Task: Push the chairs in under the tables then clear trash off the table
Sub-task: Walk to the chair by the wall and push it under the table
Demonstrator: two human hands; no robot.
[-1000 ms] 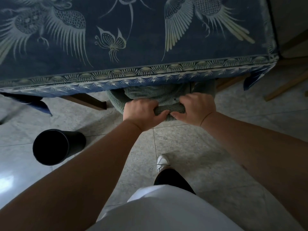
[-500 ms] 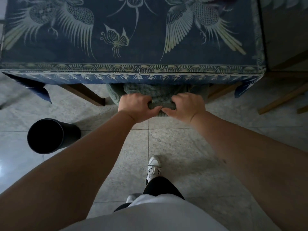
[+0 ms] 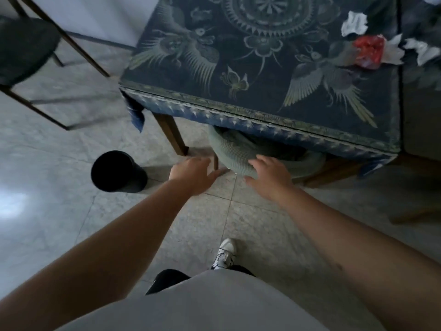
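Both hands (image 3: pixel 233 177) open by chair (image 3: pixel 241 151)

dining room: clothed table (image 3: pixel 262 75), chair (image 3: pixel 238 151)

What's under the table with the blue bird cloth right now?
Under the table, a green padded chair is tucked in; only its curved back sticks out, plus wooden legs. Its seat is hidden by the tabletop and cloth. Both hands are open, off it.
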